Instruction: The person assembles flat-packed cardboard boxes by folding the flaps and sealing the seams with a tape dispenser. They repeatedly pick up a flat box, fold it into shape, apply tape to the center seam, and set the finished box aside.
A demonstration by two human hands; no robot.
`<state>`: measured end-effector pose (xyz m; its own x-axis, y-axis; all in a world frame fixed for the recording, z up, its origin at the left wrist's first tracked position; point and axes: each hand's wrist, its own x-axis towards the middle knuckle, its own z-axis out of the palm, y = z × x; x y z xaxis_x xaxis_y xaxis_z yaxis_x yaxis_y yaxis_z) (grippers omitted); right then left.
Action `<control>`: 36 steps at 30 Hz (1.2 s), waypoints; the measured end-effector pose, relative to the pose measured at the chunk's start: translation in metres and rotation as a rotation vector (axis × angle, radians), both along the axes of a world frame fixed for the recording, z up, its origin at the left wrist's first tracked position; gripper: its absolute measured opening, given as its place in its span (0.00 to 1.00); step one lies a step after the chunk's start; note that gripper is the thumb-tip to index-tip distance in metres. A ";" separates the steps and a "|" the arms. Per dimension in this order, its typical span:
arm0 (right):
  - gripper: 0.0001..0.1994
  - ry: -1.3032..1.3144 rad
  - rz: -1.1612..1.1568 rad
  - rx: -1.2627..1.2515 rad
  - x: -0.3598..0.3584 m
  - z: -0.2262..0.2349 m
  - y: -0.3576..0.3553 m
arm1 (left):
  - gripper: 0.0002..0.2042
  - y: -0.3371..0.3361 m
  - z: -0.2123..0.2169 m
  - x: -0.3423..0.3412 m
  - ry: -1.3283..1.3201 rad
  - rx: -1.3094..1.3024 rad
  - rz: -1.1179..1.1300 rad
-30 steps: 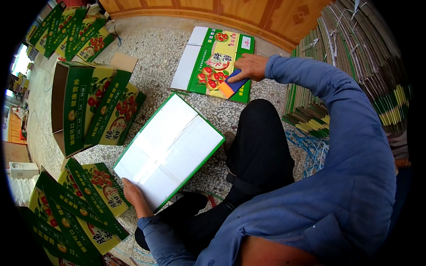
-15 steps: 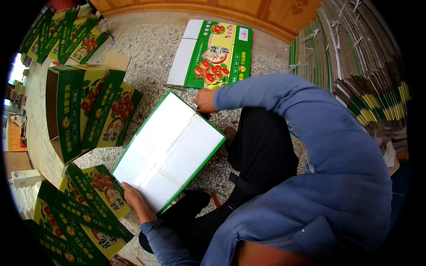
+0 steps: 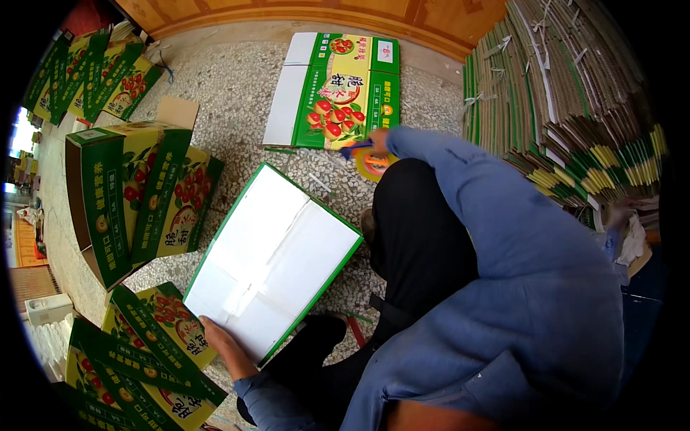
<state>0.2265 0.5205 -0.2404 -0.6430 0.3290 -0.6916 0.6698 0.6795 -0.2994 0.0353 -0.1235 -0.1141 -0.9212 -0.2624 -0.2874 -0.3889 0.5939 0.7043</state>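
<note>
A cardboard box (image 3: pixel 273 251) with a white face and green edges stands tilted before me. Clear tape runs along the seam across that face. My left hand (image 3: pixel 224 346) grips its near left edge, fingers closed around the cardboard. Beyond the box's far right side, my right hand (image 3: pixel 378 141) is closed on a tape dispenser (image 3: pixel 374 164) with a blue part and an orange-yellow roll. The dispenser is slightly blurred and lies apart from the box. Just past that hand, a flattened green and yellow carton (image 3: pixel 345 93) with printed red fruit lies on the floor.
Folded green cartons (image 3: pixel 144 201) stand at left, with several more (image 3: pixel 144 352) at near left and others (image 3: pixel 90 72) at far left. A tall stack of flat cardboard (image 3: pixel 560 93) rises at right. A wooden panel (image 3: pixel 302 13) borders the speckled floor (image 3: pixel 230 86).
My right hand has moved right and away from the box's edge, bringing the tape dispenser into clear sight. My left hand keeps its hold on the box.
</note>
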 end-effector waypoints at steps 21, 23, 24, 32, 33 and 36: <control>0.25 0.615 -0.294 0.080 0.017 -0.027 0.037 | 0.39 -0.004 -0.013 -0.012 -0.138 0.462 -0.038; 0.21 0.523 -0.349 -0.334 -0.052 0.122 -0.072 | 0.39 -0.041 -0.017 0.024 -0.134 0.368 -0.018; 0.21 0.522 -0.335 -0.443 -0.063 0.143 -0.067 | 0.40 -0.018 -0.005 0.018 -0.154 0.357 -0.051; 0.31 0.278 -0.480 -0.542 -0.102 0.028 -0.146 | 0.38 -0.032 -0.009 0.058 -0.029 0.452 -0.059; 0.31 0.231 -0.500 -0.596 -0.100 0.022 -0.172 | 0.38 -0.052 -0.022 0.069 -0.007 0.601 -0.011; 0.30 0.219 -0.605 -0.718 -0.083 0.026 -0.188 | 0.33 -0.038 0.024 0.091 -0.195 0.738 0.047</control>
